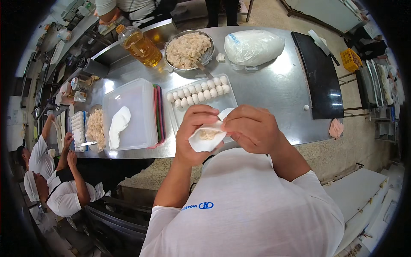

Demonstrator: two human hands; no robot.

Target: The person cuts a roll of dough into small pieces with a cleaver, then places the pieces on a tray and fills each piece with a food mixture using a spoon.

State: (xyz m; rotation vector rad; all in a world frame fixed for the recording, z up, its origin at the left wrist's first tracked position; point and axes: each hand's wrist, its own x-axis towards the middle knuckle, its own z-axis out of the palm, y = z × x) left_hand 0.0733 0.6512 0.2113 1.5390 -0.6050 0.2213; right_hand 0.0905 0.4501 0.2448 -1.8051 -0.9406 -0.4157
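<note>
My left hand [196, 131] cups a round white dough wrapper [200, 145] with a lump of pale filling [208, 135] inside. At its edge, the fingertips of my right hand [253, 128] pinch the dough, which is partly folded over the filling. Just beyond my hands lies a translucent plastic tray [192, 108] with two rows of small white dumplings [201, 96]. Farther back, a metal bowl [213, 48] holds a heap of pale filling [188, 48], and a flat metal spatula [204, 69] rests in it.
Left of the tray, overlapping white wrappers [119, 128] lie on stacked plastic lids [138, 112]. An oil bottle [141, 46], a plastic-wrapped white bundle [253, 48] and a black board [318, 80] with a knife [321, 45] stand around the steel table [269, 96]. Co-workers [61, 189] work at the left.
</note>
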